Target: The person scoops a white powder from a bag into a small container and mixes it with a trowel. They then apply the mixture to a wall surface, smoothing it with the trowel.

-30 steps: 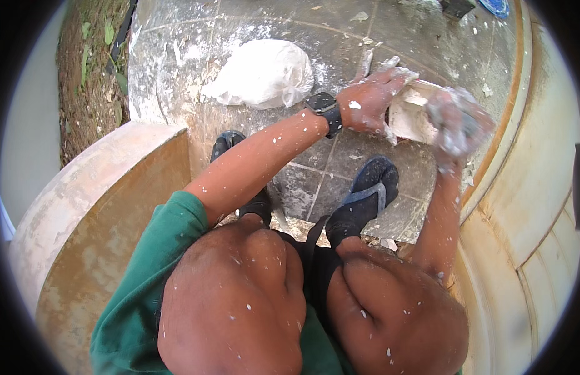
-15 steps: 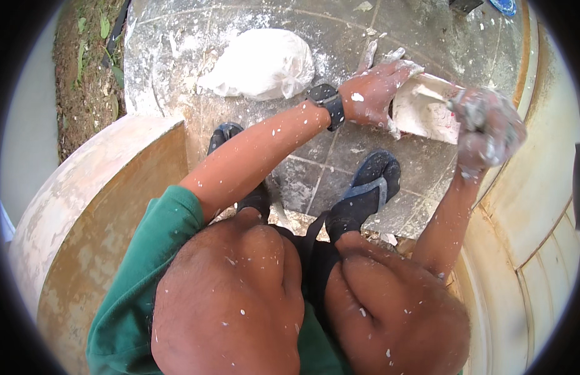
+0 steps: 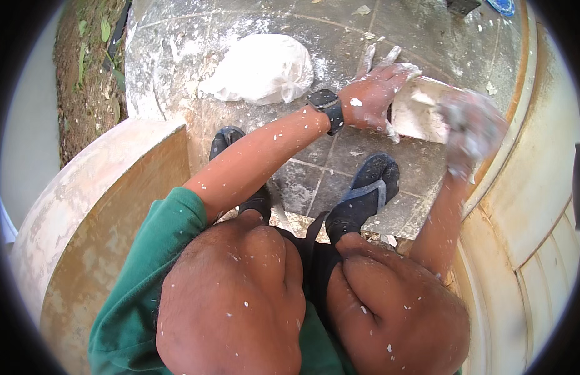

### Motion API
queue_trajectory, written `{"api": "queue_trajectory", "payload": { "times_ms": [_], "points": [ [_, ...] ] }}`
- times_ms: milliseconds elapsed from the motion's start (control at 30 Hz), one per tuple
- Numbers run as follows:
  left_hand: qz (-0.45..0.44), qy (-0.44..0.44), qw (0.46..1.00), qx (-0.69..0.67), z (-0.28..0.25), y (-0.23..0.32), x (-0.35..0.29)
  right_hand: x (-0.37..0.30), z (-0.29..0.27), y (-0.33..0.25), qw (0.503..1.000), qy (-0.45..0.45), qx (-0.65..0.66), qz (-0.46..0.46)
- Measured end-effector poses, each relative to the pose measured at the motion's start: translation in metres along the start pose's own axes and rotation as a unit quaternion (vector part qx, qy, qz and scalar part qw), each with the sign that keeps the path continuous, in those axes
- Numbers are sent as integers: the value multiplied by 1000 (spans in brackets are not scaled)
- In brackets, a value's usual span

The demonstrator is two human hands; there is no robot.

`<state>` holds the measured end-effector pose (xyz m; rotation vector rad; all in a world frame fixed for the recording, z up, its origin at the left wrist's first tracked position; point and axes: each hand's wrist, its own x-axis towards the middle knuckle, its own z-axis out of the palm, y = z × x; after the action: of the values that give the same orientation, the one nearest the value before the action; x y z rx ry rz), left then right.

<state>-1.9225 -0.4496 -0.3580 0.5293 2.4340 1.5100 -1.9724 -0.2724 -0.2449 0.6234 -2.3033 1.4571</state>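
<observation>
A shallow whitish trough-like container [image 3: 419, 112], smeared with white paste, rests on the tiled floor. My left hand [image 3: 379, 97], with a black watch on its wrist, spans the container's left end. Its thumb is at the near edge and a finger at the far rim, while other fingers stretch out past it. Over the container's right end is my right hand [image 3: 472, 128], coated in white paste and blurred by motion. It looks closed, and whatever is in it cannot be made out. Part of the container is hidden under both hands.
A white plastic bag [image 3: 265, 67], knotted and bulging, lies left of my hands amid spilled white powder. My feet wear dark sandals [image 3: 368, 181]. A curved low wall [image 3: 115, 181] stands at left, a pale moulded wall [image 3: 521, 200] at right. A blue object [image 3: 504, 6] is far right.
My right hand has moved left and slightly down over the container's right end. The left hand has stayed on the container's left end.
</observation>
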Motion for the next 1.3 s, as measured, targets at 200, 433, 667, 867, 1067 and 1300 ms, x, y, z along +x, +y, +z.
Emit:
{"api": "queue_trajectory", "payload": {
  "times_ms": [200,433,667,867,1067,1300],
  "points": [
    [31,-6,999,21,-2,-5,4,2,-12,-19,984,-19,104,143],
    [-18,-39,999,-4,-5,4,1,-30,-10,-6,987,47,37,151],
    [2,-31,997,-67,-11,6,3,8,-7,0,1000,-1,-2,-20],
    [29,5,1000,-7,-9,10,3,18,6,-10,986,-64,81,132],
    [1,-17,1000,-27,-8,8,3,17,1,-14,964,-53,203,161],
    [1,-19,1000,15,-1,0,3,9,25,-15,981,-25,124,147]
  ]
}}
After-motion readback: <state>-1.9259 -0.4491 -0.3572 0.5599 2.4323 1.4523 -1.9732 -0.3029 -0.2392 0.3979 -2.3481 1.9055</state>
